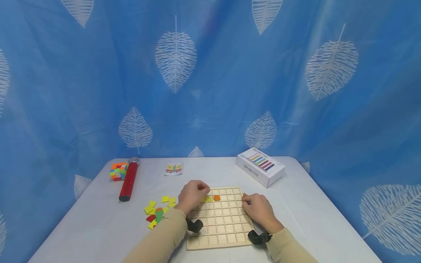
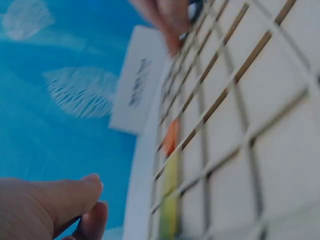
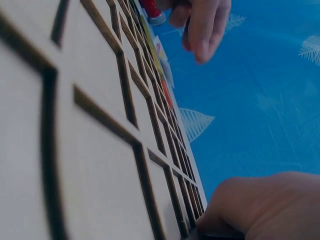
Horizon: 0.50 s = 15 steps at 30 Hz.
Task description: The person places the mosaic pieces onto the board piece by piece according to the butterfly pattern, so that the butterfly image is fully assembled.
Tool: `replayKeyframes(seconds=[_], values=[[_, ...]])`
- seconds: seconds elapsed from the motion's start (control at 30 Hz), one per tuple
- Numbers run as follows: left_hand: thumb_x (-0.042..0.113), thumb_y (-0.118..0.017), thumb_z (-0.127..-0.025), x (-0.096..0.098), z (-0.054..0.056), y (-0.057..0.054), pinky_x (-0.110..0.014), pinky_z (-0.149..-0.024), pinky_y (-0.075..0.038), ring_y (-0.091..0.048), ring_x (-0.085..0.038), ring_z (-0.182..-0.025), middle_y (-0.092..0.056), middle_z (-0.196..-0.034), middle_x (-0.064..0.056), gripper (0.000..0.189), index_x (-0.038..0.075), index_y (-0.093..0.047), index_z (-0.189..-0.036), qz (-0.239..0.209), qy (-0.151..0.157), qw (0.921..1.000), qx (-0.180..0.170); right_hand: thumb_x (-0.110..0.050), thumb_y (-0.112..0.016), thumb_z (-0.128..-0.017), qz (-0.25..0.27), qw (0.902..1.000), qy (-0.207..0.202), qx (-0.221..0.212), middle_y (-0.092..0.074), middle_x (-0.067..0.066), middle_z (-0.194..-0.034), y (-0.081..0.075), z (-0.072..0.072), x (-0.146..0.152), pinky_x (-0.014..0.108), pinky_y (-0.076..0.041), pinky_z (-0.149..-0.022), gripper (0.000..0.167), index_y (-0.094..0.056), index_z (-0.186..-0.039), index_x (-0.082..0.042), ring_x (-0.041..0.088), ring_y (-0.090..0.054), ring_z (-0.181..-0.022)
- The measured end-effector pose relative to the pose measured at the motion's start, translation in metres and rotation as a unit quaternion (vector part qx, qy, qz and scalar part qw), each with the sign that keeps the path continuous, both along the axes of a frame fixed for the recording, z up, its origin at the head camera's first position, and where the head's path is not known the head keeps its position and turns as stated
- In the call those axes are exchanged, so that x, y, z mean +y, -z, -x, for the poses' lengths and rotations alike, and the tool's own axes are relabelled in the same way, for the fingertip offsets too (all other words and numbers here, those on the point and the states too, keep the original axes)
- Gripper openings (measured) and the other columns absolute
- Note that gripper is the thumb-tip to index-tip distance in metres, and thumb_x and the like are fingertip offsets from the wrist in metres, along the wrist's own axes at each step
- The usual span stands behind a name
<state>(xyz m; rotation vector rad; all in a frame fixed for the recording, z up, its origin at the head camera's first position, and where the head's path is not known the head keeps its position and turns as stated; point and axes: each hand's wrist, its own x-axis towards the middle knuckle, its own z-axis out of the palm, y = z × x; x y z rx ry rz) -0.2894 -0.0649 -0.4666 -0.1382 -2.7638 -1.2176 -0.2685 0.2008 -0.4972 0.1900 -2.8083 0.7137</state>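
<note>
A wooden grid board (image 1: 225, 230) with square compartments lies on the table. My left hand (image 1: 193, 195) is above its far left corner; in the left wrist view, thumb and fingertips are close together with nothing visible between them. Yellow tiles (image 1: 208, 199) sit in the second row from the far edge, beside an orange round piece (image 1: 216, 198). At the board's right edge, my right hand (image 1: 258, 208) grips the rim between thumb and fingers. Left of the board lies a loose pile of yellow tiles (image 1: 165, 199), with red pieces (image 1: 151, 218) and green pieces (image 1: 159, 215).
A small picture card (image 1: 174, 169) lies behind the board. Farther right stands a white box (image 1: 260, 170) with coloured bars printed on it. A puzzle cube (image 1: 118, 171) and a red glittery tube (image 1: 129, 180) are at the back left. A blue leaf-patterned curtain (image 1: 217, 73) hangs behind the table.
</note>
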Motion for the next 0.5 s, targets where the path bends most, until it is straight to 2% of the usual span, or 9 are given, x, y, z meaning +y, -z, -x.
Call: replayKeyframes(seconds=[0.1,0.23,0.37,0.5], values=[[0.03,-0.073,-0.096,-0.028,-0.004,-0.009,-0.044,-0.083,-0.054,-0.068,-0.017,-0.092,-0.075,-0.101,0.004,0.01,0.022,-0.078,-0.101,-0.023,-0.046,0.9986,-0.012,-0.012,-0.069,-0.086,0.005,1.0,-0.001,-0.004,-0.076,0.006,-0.119,-0.001,0.0,0.002,0.054,-0.057,-0.089,0.022,-0.082,-0.105,-0.01,0.038,-0.072,-0.11],[0.03,-0.07,-0.099,-0.078,-0.014,-0.014,-0.049,-0.097,-0.052,-0.064,-0.025,-0.105,-0.073,-0.113,-0.005,0.023,0.014,-0.076,-0.114,-0.049,-0.105,0.9926,-0.037,-0.013,-0.069,-0.087,0.003,1.0,-0.004,-0.007,-0.075,0.006,-0.121,-0.002,0.002,0.001,0.054,-0.057,-0.089,0.023,-0.082,-0.105,-0.01,0.038,-0.071,-0.111],[0.032,-0.066,-0.101,-0.122,-0.029,-0.01,-0.052,-0.101,-0.05,-0.06,-0.03,-0.112,-0.069,-0.122,-0.012,0.032,0.009,-0.072,-0.123,-0.069,-0.137,0.9865,-0.057,-0.013,-0.069,-0.087,-0.004,1.0,-0.005,-0.005,-0.076,0.007,-0.119,-0.001,0.002,0.002,0.054,-0.058,-0.086,0.022,-0.083,-0.104,-0.011,0.038,-0.072,-0.109],[0.03,-0.066,-0.101,-0.152,-0.043,-0.001,-0.053,-0.098,-0.051,-0.059,-0.033,-0.111,-0.067,-0.123,-0.017,0.034,0.005,-0.07,-0.124,-0.063,-0.166,0.9825,-0.055,-0.013,-0.069,-0.087,-0.005,0.9999,-0.008,0.002,-0.077,0.009,-0.116,-0.001,0.001,0.002,0.053,-0.059,-0.082,0.02,-0.083,-0.102,-0.011,0.039,-0.073,-0.106]])
